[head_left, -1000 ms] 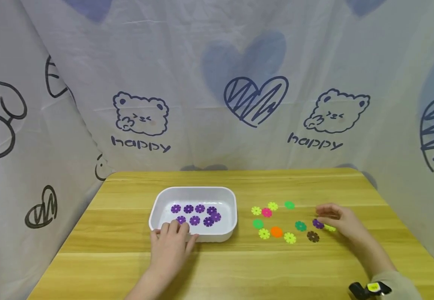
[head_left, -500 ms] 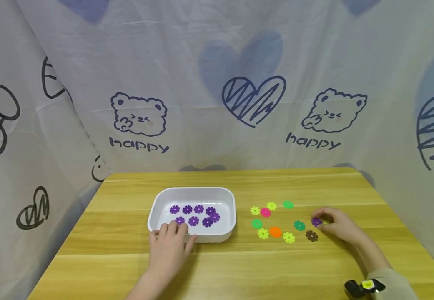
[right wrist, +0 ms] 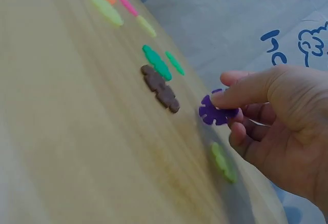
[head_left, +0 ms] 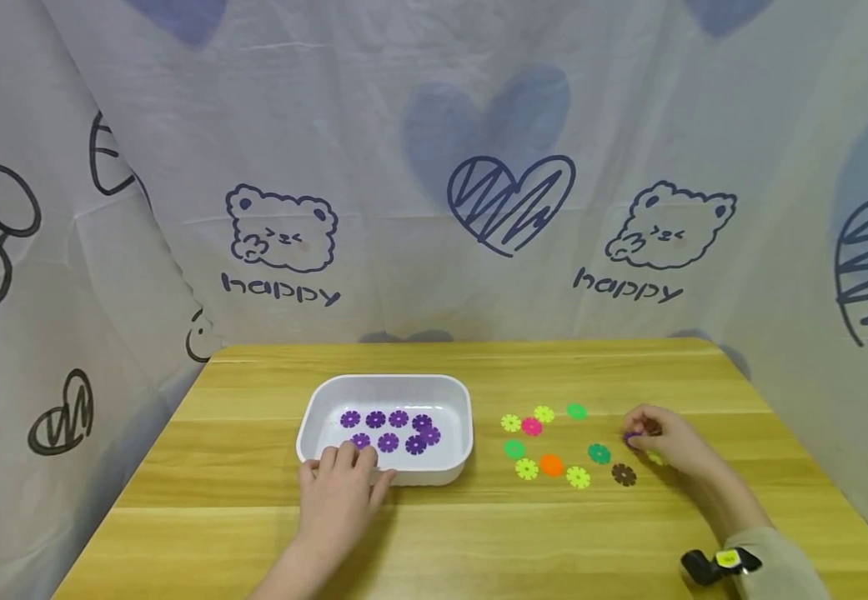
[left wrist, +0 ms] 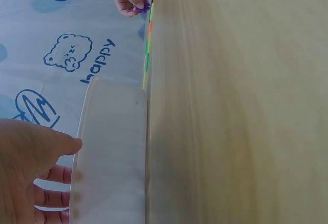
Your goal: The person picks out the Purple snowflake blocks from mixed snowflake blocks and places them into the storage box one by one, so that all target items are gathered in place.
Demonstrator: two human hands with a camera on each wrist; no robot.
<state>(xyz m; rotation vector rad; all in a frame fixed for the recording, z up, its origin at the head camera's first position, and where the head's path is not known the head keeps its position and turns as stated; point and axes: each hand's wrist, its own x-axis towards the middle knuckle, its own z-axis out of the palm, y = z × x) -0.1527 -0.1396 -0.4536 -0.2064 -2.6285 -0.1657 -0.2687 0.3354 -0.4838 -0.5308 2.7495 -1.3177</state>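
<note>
My right hand point(head_left: 669, 437) pinches a purple notched disc point(right wrist: 211, 112) between thumb and fingers. In the right wrist view the disc is tilted up, its slotted edge showing past the thumb. A yellow-green disc point(right wrist: 224, 162) lies on the table below that hand. My left hand point(head_left: 338, 492) holds the near wall of a white plastic tub point(head_left: 444, 477), thumb on the outer side and fingers over the rim, as the left wrist view point(left wrist: 31, 167) also shows. Several purple discs point(head_left: 388, 442) lie flat inside the tub, one overlapping another at the right.
Between tub and right hand lie loose discs: brown point(head_left: 624, 475), dark green point(head_left: 599, 453), orange point(head_left: 551, 465), pink point(head_left: 531, 427), several yellow-green point(head_left: 578, 477) and bright green point(head_left: 576, 412). A printed cloth point(head_left: 403, 292) hangs behind the wooden table point(head_left: 479, 550).
My right hand has closed its fingers on the purple disc and picked it up from beside the yellow-green one. The left hand and tub have stayed in place.
</note>
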